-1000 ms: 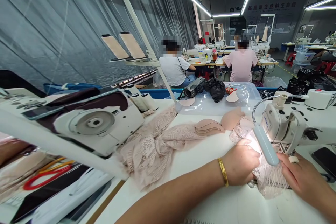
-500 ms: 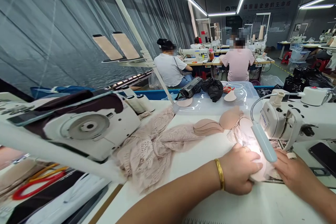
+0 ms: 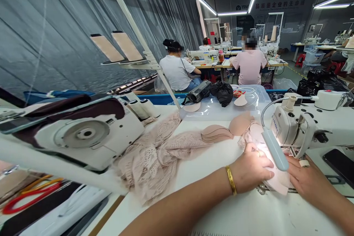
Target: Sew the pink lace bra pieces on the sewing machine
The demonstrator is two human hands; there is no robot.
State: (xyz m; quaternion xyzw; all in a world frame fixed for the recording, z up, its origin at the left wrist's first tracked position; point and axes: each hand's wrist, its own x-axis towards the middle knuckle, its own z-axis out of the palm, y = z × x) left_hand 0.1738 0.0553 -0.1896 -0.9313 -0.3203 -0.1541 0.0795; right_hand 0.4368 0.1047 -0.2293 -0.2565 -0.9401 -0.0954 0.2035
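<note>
A pale pink bra cup piece lies under the lit head of a sewing machine, its lower edge pointing towards me. My left hand, with a gold bangle at the wrist, is closed on its left side, fingers curled and thumb against the fabric. My right hand rests flat at the right side of the piece, close to the presser foot, with fingers stretched forward. A grey lamp on a bendy neck covers part of the sewing spot and some right fingertips. Pink lace continues beyond my left hand.
Lace fabric is heaped left of my forearm, beside stacked cup pads. Behind are a clear plastic sheet and a black bag. A phone lies at right. Another machine stands left; two people sit ahead.
My left hand has shifted slightly up and away from the piece's lower edge, so more of the cup shows. The right hand stays beside it. The whole view has moved a little.
</note>
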